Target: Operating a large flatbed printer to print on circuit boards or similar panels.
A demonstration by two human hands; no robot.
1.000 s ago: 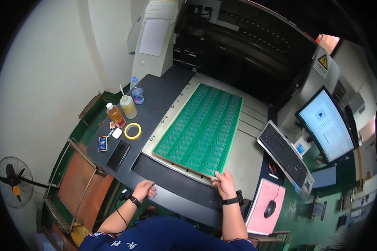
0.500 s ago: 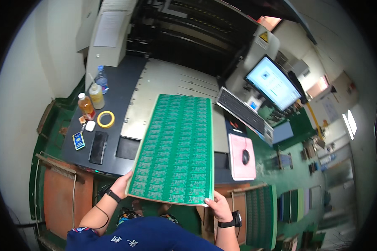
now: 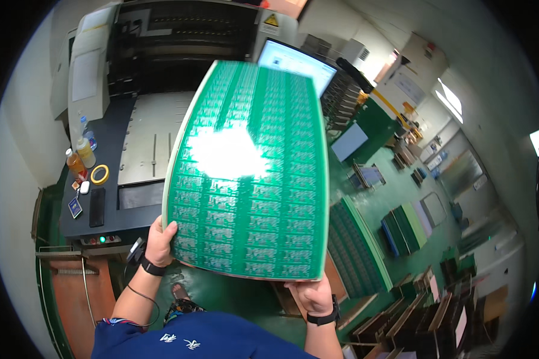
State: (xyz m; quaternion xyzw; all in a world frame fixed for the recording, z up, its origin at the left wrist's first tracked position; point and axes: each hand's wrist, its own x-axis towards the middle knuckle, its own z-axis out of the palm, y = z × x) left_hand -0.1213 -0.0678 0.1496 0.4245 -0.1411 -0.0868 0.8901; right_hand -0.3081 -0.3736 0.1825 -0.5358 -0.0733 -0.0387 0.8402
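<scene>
A large green circuit board panel [image 3: 251, 206], printed with rows of repeated small patterns, is held up in front of me. A bright white glare covers part of its upper middle. My left hand [image 3: 160, 240] is closed on the lower left edge, thumb over the front face. Under the lower right corner, my right hand [image 3: 313, 295] grips the bottom edge, its fingers partly hidden behind the board. Both wrists wear black bands. Behind the panel stands a machine with a pale metal bed [image 3: 147, 140], which the panel partly covers.
On the dark ledge [image 3: 111, 158] at left are bottles, a yellow tape roll [image 3: 100, 175] and a black phone [image 3: 97, 207]. A monitor [image 3: 299, 63] stands behind the panel. Stacked green panels [image 3: 356, 248] lean at right, with racks [image 3: 425, 305] beyond. An orange-brown board [image 3: 87, 293] leans at lower left.
The view has turned right, so the machine sits farther left. The panel is raised and tilted, looks larger, catches glare and now hides the keyboard and mouse. Both hands still hold it.
</scene>
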